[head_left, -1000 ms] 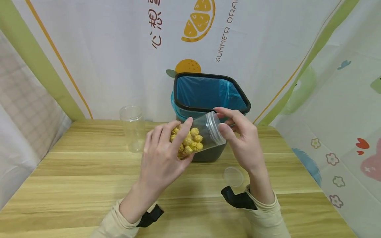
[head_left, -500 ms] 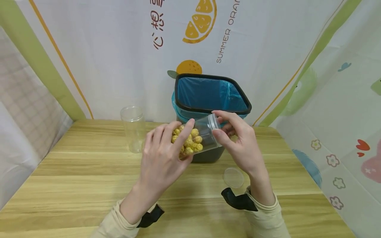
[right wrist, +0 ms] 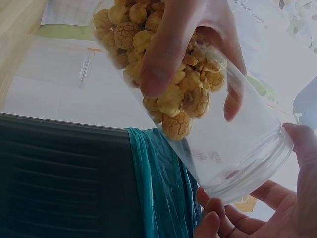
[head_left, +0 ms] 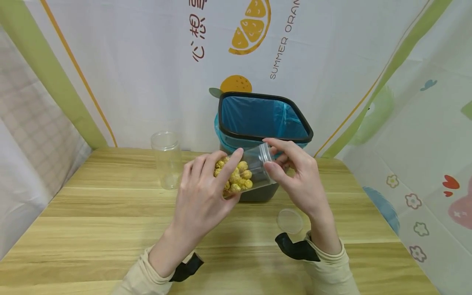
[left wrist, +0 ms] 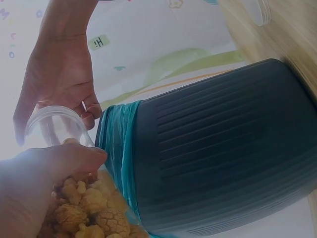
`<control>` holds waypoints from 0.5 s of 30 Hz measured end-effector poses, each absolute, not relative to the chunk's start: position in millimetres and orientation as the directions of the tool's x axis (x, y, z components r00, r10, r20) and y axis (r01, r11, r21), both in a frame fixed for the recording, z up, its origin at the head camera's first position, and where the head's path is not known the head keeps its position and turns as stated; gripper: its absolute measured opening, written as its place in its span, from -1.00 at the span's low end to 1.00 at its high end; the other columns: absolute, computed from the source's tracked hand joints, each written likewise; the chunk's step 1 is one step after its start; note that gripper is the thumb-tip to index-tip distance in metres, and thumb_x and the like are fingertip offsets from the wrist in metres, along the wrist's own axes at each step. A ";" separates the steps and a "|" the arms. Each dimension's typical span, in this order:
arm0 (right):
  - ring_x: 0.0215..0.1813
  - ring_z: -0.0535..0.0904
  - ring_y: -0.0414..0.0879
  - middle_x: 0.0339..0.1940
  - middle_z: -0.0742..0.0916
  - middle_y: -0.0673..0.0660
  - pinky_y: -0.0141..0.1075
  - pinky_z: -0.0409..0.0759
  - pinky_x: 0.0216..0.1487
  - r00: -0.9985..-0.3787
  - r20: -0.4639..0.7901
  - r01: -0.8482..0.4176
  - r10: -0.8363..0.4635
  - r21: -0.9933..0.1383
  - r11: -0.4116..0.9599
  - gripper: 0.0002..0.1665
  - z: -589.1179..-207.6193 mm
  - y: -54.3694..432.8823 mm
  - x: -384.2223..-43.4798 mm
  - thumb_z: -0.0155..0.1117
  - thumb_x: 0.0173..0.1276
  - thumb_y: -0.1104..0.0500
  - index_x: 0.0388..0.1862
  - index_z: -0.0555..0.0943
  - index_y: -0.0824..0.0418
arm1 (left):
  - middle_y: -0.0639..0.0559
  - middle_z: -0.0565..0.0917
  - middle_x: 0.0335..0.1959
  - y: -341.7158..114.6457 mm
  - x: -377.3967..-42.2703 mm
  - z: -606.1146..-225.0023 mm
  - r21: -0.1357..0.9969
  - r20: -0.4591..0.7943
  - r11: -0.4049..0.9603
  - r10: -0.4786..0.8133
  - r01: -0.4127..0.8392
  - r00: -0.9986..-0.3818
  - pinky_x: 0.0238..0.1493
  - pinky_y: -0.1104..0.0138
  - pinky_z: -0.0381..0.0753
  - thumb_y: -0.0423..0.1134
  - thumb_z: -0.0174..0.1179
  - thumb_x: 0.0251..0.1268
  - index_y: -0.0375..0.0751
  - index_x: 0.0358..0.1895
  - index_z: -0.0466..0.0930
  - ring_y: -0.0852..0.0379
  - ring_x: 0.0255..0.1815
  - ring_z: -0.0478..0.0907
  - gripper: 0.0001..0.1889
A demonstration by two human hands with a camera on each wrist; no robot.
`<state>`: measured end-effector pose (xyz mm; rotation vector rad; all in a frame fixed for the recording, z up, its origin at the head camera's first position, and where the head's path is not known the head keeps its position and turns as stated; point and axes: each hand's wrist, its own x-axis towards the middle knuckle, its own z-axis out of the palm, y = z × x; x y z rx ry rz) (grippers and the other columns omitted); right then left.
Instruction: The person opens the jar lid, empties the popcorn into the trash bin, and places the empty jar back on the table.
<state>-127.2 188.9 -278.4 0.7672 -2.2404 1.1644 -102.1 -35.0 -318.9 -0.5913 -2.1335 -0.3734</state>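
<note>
My left hand (head_left: 203, 188) grips a clear plastic jar (head_left: 254, 157) round its body, holding it tilted in front of the bin with its mouth toward the right. Yellow popcorn balls (head_left: 239, 178) lie in the lower part of the jar. At the ridged rim (right wrist: 252, 171), my right hand (head_left: 298, 172) holds the jar between thumb and fingers. A bin (left wrist: 223, 144) with a black frame and a blue liner (head_left: 254, 116) stands just behind the jar. In the left wrist view, the left thumb (left wrist: 74, 161) lies along the jar.
A second clear jar (head_left: 166, 159) stands upright on the wooden table (head_left: 110, 229), left of the bin. A round clear lid (head_left: 289, 221) lies flat near my right wrist. Printed white curtains (head_left: 147, 82) hang behind and at the sides.
My right hand has shifted slightly left and its fingers have closed onto the jar's rim. The jar's mouth now faces more away from view. The popcorn has hardly moved.
</note>
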 end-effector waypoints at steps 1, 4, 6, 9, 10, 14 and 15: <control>-0.28 0.58 -0.20 -0.05 0.72 0.09 -0.49 0.58 -0.18 -0.716 0.651 -0.678 -0.253 -0.561 0.475 -0.40 -278.5 189.1 -127.3 0.26 0.45 -0.28 0.33 0.63 -0.01 | -0.14 0.63 0.14 -35.2 -102.0 -318.8 0.051 0.814 0.842 0.276 0.538 -0.510 0.06 -0.01 0.59 -0.03 0.65 -0.18 0.12 0.52 0.30 -0.14 0.08 0.54 0.05; -0.29 0.57 -0.20 -0.06 0.72 0.09 -0.49 0.58 -0.19 -0.713 0.653 -0.683 -0.257 -0.560 0.469 -0.41 -278.9 189.5 -127.8 0.27 0.44 -0.25 0.32 0.63 -0.01 | -0.15 0.64 0.13 -35.6 -101.8 -318.6 0.050 0.817 0.840 0.276 0.540 -0.506 0.07 -0.01 0.59 -0.03 0.65 -0.18 0.13 0.51 0.31 -0.15 0.07 0.54 0.05; -0.29 0.56 -0.21 -0.07 0.72 0.09 -0.49 0.57 -0.20 -0.710 0.654 -0.686 -0.260 -0.561 0.463 -0.42 -279.3 189.6 -128.1 0.27 0.44 -0.23 0.32 0.63 0.00 | -0.14 0.63 0.13 -35.8 -101.9 -318.6 0.047 0.814 0.842 0.279 0.537 -0.509 0.08 -0.01 0.58 -0.03 0.64 -0.16 0.12 0.52 0.31 -0.15 0.07 0.54 0.03; -0.28 0.56 -0.21 -0.07 0.72 0.08 -0.47 0.57 -0.22 -0.701 0.661 -0.697 -0.267 -0.557 0.451 -0.42 -279.7 189.8 -128.6 0.28 0.44 -0.21 0.32 0.63 0.01 | -0.13 0.63 0.14 -36.1 -101.8 -318.4 0.053 0.811 0.841 0.279 0.539 -0.515 0.09 -0.03 0.58 -0.03 0.62 -0.14 0.10 0.51 0.32 -0.14 0.08 0.54 0.02; -0.27 0.55 -0.20 -0.06 0.71 0.08 -0.46 0.56 -0.23 -0.695 0.665 -0.704 -0.273 -0.555 0.442 -0.42 -279.5 189.8 -128.7 0.29 0.44 -0.20 0.33 0.63 0.03 | -0.13 0.63 0.14 -36.2 -101.8 -318.5 0.067 0.808 0.835 0.275 0.546 -0.520 0.08 -0.02 0.59 -0.03 0.63 -0.15 0.10 0.52 0.32 -0.14 0.08 0.54 0.02; -0.23 0.50 -0.16 -0.05 0.69 0.06 -0.36 0.53 -0.26 -0.661 0.687 -0.740 -0.301 -0.530 0.414 -0.45 -277.4 189.9 -128.3 0.33 0.44 -0.09 0.34 0.62 0.07 | -0.11 0.64 0.14 -36.2 -101.6 -318.5 0.127 0.802 0.804 0.262 0.581 -0.537 0.06 -0.01 0.60 -0.04 0.66 -0.18 0.09 0.51 0.33 -0.11 0.09 0.55 0.04; -0.22 0.49 -0.15 -0.04 0.68 0.06 -0.35 0.52 -0.26 -0.655 0.690 -0.746 -0.309 -0.526 0.408 -0.45 -276.8 190.0 -128.1 0.35 0.43 -0.06 0.34 0.62 0.08 | -0.10 0.64 0.14 -36.2 -101.7 -318.6 0.139 0.800 0.798 0.258 0.586 -0.541 0.06 -0.01 0.60 -0.04 0.67 -0.19 0.09 0.51 0.32 -0.10 0.09 0.54 0.05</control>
